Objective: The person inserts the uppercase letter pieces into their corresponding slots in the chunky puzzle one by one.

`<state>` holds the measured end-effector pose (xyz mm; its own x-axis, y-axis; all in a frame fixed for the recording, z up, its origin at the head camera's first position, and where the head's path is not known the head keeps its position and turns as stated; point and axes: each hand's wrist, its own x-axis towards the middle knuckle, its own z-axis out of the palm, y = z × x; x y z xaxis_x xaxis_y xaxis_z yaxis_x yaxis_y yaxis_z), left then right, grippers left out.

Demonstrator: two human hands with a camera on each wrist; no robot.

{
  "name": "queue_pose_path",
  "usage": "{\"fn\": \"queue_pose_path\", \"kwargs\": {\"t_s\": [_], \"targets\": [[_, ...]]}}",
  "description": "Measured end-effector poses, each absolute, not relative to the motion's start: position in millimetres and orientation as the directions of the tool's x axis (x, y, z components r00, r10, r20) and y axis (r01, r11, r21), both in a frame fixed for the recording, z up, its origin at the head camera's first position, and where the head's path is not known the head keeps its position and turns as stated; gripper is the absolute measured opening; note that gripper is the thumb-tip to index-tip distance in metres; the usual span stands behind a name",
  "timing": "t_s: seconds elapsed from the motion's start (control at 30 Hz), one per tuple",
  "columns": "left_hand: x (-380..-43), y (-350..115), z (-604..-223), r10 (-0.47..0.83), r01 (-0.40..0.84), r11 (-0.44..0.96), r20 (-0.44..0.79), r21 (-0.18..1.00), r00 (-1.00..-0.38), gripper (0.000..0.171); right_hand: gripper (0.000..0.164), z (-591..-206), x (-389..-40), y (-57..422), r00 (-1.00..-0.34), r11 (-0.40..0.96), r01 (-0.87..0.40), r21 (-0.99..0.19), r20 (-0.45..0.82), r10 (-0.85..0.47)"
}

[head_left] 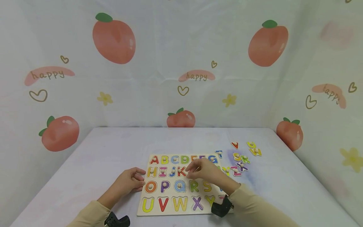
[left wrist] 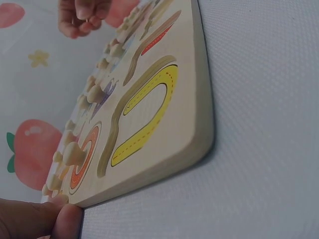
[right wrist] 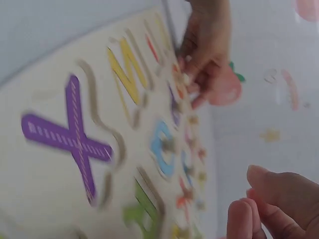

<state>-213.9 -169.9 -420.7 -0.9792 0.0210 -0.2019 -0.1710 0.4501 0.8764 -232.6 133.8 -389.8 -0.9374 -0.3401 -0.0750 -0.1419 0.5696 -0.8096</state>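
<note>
A wooden alphabet puzzle board (head_left: 167, 212) lies on the table, with knobbed letter pieces such as the A (head_left: 154, 160) and the Q (head_left: 180, 186) seated in its upper rows. At its left edge my left hand (head_left: 129, 182) touches the side with its fingertips; in the left wrist view those fingers (left wrist: 67, 219) meet the edge beside the O piece (left wrist: 79, 167). Above the board near the K piece (head_left: 181, 171) hovers my right hand (head_left: 203, 171), fingers loosely bent. Its fingers (right wrist: 239, 219) show no piece between them in the right wrist view.
Loose letter pieces lie right of the board: a T (head_left: 219, 154), V (head_left: 234, 145), U (head_left: 251, 144), W (head_left: 255, 152), S (head_left: 237, 156), R (head_left: 245, 159), X (head_left: 242, 166), Y (head_left: 226, 171) and Z (head_left: 236, 171). A patterned cloth (head_left: 153, 94) hangs behind the table.
</note>
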Motion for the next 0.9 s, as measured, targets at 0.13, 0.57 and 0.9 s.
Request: {"fn": "queue_pose_path", "kwargs": {"t_s": [0.13, 0.57, 0.9], "targets": [[-213.6, -170.2, -420.0, 0.025, -0.17, 0.45, -0.202, 0.877, -0.979, 0.04, 0.022, -378.6, -239.6, 160.2, -0.947, 0.5, -0.133, -0.856, -0.039, -0.319], [-214.0, -169.8, -419.5, 0.02, -0.17, 0.467, -0.203, 0.868, -0.979, 0.039, 0.047, -368.5, -259.7, 268.4, -0.998, 0.536, -0.025, -0.844, -0.008, -0.059], [-215.0, -170.1, -423.2, 0.003, -0.179, 0.468, -0.204, 0.865, -0.979, 0.039, 0.048, -392.9, -269.0, 322.9, -0.996, 0.511, 0.077, -0.856, -0.041, 0.081]]}}
